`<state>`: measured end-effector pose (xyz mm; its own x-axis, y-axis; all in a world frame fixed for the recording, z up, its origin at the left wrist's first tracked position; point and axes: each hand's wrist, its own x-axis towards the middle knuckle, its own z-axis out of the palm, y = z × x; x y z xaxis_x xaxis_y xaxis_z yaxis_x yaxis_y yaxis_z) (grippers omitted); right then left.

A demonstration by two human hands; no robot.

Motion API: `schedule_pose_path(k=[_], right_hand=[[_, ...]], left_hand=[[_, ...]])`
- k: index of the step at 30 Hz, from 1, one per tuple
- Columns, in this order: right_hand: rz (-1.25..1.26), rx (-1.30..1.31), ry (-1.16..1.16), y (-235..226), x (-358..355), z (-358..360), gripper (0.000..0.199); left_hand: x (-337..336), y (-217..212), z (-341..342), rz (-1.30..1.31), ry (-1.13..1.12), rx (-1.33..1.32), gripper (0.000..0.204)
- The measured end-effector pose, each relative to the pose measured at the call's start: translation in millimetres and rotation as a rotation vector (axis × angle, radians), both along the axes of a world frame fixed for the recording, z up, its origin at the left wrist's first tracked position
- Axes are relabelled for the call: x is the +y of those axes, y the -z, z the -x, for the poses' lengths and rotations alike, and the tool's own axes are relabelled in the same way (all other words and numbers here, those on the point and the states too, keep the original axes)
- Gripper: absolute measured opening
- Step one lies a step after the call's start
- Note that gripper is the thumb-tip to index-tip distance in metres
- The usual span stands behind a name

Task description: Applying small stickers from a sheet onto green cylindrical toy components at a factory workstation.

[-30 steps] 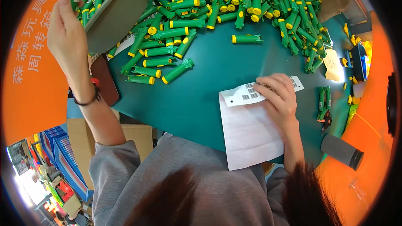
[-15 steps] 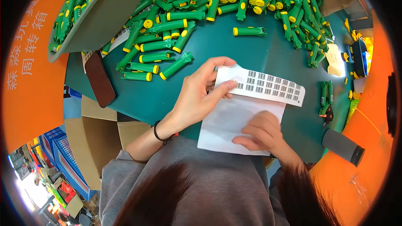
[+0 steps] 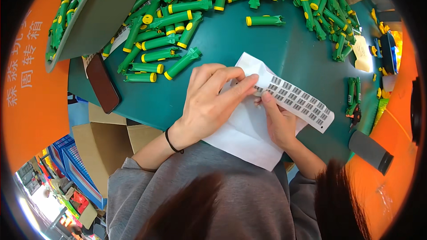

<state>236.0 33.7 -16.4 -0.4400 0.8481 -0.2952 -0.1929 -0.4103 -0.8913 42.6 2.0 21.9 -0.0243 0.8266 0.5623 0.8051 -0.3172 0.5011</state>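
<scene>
Head view, looking down on a dark teal work table (image 3: 231, 49) that fills the centre of the frame, its edges bowed by the lens. At centre, the left hand (image 3: 209, 102) lies palm down with fingers extended and close together, the fingertips pressing on the near end of a white strip of barcode labels (image 3: 296, 100); a dark band circles that wrist. The right hand (image 3: 278, 122), just below and right of it, pinches the same end of the strip between thumb and forefinger; the remaining fingers are curled under and cannot be told apart. The strip runs from the fingertips toward the right of the frame, over a larger white sheet (image 3: 247, 135) that lies partly under both hands and overhangs the near table edge at lower centre. A heap of green toy cylinders with yellow caps (image 3: 178, 18) covers the upper part of the table, with one lying apart at upper centre (image 3: 264, 20). At upper left, a grey tray (image 3: 106, 13) tilts over the table edge, and a dark phone (image 3: 102, 83) rests below it. A black cylinder (image 3: 370, 151) lies at lower right. Beyond the table, orange surfaces (image 3: 35, 106) flank both sides; cardboard boxes (image 3: 111, 138) and blue crates (image 3: 71, 164) stand on the floor at lower left.
</scene>
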Motion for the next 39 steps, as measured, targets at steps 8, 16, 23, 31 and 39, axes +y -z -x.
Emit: schedule_pose_path(k=[8, 16, 23, 31, 39], right_hand=[[0.033, -0.022, 0.000, 1, 6, 1, 0.020], [-0.024, -0.042, -0.161, -16, 24, 4, 0.020], [0.100, 0.006, -0.408, -24, 27, 15, 0.026], [0.057, -0.031, -0.118, -14, 22, 18, 0.026], [0.064, -0.010, -0.061, -12, 19, 20, 0.024]], left_hand=[[2, 5, 3, -0.027, 0.040, -0.049, 0.031], [9, -13, 10, 0.089, 0.151, -0.087, 0.019], [20, -8, 12, 0.284, 0.104, -0.589, 0.014], [11, 3, 18, 0.178, 0.111, -0.321, 0.020], [5, 5, 13, 0.007, 0.090, -0.038, 0.024]])
